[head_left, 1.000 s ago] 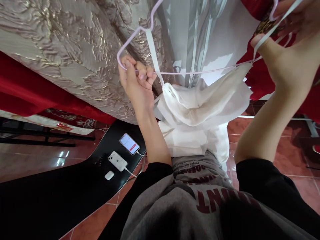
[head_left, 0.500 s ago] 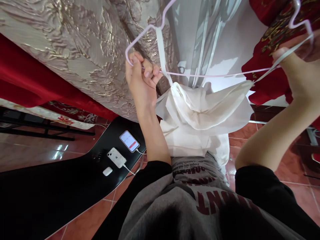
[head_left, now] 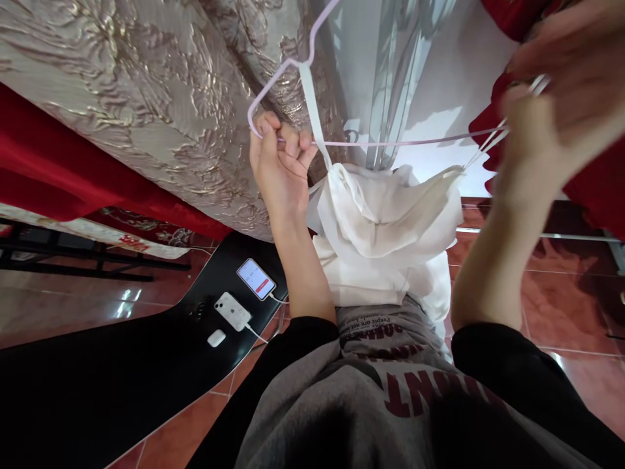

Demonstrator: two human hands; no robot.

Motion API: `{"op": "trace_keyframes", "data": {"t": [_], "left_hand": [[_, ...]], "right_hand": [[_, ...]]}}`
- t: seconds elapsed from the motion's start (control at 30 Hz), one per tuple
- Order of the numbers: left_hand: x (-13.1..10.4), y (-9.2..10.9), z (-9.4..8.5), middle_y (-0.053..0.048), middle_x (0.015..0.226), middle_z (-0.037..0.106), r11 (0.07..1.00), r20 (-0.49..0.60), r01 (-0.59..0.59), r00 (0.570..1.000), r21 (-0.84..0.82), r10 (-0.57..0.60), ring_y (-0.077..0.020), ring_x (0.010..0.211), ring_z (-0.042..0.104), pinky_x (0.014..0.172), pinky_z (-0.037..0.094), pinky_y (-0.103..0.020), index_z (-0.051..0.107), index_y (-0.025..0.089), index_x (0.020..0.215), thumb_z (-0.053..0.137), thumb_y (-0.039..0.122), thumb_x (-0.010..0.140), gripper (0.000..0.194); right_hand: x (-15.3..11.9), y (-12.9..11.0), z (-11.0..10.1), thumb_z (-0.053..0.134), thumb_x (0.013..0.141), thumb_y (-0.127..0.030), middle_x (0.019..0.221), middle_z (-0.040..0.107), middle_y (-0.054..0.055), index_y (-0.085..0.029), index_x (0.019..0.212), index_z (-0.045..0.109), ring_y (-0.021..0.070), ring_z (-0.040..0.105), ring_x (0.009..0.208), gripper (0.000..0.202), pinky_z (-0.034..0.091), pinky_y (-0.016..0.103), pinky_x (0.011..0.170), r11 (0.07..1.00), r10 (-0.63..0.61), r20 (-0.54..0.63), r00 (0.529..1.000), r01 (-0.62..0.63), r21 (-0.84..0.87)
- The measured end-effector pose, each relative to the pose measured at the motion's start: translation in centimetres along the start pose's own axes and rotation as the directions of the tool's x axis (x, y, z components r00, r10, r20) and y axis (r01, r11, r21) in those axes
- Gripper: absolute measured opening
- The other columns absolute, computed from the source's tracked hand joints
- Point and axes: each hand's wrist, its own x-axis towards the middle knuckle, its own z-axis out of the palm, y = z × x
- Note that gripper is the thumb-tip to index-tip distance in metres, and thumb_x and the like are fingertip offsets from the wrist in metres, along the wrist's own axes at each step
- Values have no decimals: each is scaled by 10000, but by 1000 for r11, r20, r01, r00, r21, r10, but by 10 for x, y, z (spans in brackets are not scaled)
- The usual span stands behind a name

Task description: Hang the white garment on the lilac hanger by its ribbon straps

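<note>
My left hand (head_left: 280, 153) is closed around the lower left corner of a thin pale-pink clothes hanger (head_left: 381, 142). A white sheer garment (head_left: 385, 208) hangs below the bar, its front draped against my lap. Its left strap (head_left: 312, 101) loops over the hanger's left shoulder. On the other side, my right hand (head_left: 551, 98) is blurred by motion, with the thin right strap (head_left: 488, 141) drawn taut up to its thumb and fingers. That hand hides the hanger's right end.
A black glossy table (head_left: 122, 378) stands at the left, bearing a lit phone (head_left: 256, 279), a white phone (head_left: 233, 311) and a small white case (head_left: 216, 337). Patterned beige cloth (head_left: 146, 104) and red cloth (head_left: 73, 156) hang at the left. Reddish tiles (head_left: 561, 306) cover the floor.
My right hand has moved left and inward, and the right strap now runs doubled to it. The garment's right side has drawn inward. My left hand keeps its hold on the hanger.
</note>
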Motion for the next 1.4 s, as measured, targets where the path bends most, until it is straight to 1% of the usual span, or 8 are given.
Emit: {"op": "trace_keyframes", "data": {"t": [0.17, 0.33, 0.5, 0.8, 1.0, 1.17, 1.33, 1.4], "left_hand": [[-4, -7, -5, -18, 976, 657, 979, -60, -143, 986, 143, 153, -200, 1144, 622, 1046, 482, -384, 511, 250, 1042, 373, 143, 1104, 185], [-19, -2, 0, 52, 1448, 501, 718, -109, -488, 785, 496, 609, -175, 1461, 367, 1202, 355, -344, 489, 316, 1185, 520, 36, 1014, 330], [-48, 21, 27, -25, 1227, 652, 767, 197, -228, 971, 599, 134, -266, 1346, 516, 1124, 446, -370, 623, 254, 1076, 658, 172, 1006, 114], [-33, 63, 34, 16, 1208, 670, 968, 305, -217, 937, 128, 170, -202, 1344, 529, 1146, 465, -347, 693, 271, 999, 322, 210, 1075, 383], [-13, 38, -7, 13, 1357, 632, 944, -186, -213, 947, 251, 263, -181, 1374, 504, 1028, 524, -384, 601, 273, 1103, 289, 199, 1090, 320], [-29, 6, 15, -89, 1114, 727, 970, 201, 52, 974, 238, -101, -269, 1097, 683, 625, 537, -302, 611, 205, 1064, 418, 125, 1051, 209], [-34, -3, 33, -34, 815, 676, 985, 172, -59, 985, 164, 30, -235, 930, 722, 533, 462, -258, 515, 238, 939, 377, 100, 1079, 240], [-32, -2, 31, -28, 795, 654, 982, 188, -63, 982, 179, 29, -226, 924, 721, 531, 454, -248, 527, 244, 939, 385, 99, 1080, 247]], "right_hand": [[-30, -3, 57, 529, 903, -556, 960, 710, 21, -339, 1022, 682, 249, 625, 970, 291, 472, 547, 1017, 992, 51, 319, 946, -12, -124], [-57, -7, 67, 448, 934, -437, 1023, 713, -4, -408, 1158, 635, 240, 607, 1001, 293, 423, 546, 1055, 989, 9, 164, 986, 15, -145], [-63, -12, 59, 493, 908, -412, 945, 686, 15, -374, 1109, 634, 246, 583, 1022, 248, 358, 575, 1132, 984, -25, 71, 997, 37, -172], [-65, -15, 51, 502, 923, -341, 1041, 688, 13, -330, 1171, 620, 222, 589, 1093, 274, 319, 570, 1196, 991, -52, 117, 992, 65, -116], [-65, -14, 49, 476, 938, -363, 1126, 695, 16, -332, 1208, 611, 238, 584, 1159, 303, 293, 590, 1223, 986, -58, 143, 988, 79, -146], [-65, -29, 53, 514, 933, -358, 1290, 653, 3, -361, 1326, 558, 244, 570, 1247, 396, 322, 587, 1224, 988, -70, 187, 980, 94, -119], [-60, -12, 29, 626, 888, -359, 1250, 641, 30, -297, 1244, 669, 243, 588, 1202, 363, 513, 471, 1024, 998, -55, -402, 914, 67, 14], [-55, 2, 14, 683, 839, -296, 1216, 651, 49, -268, 1222, 700, 231, 617, 1109, 385, 551, 418, 888, 997, 77, -432, 898, -79, 15]]}}
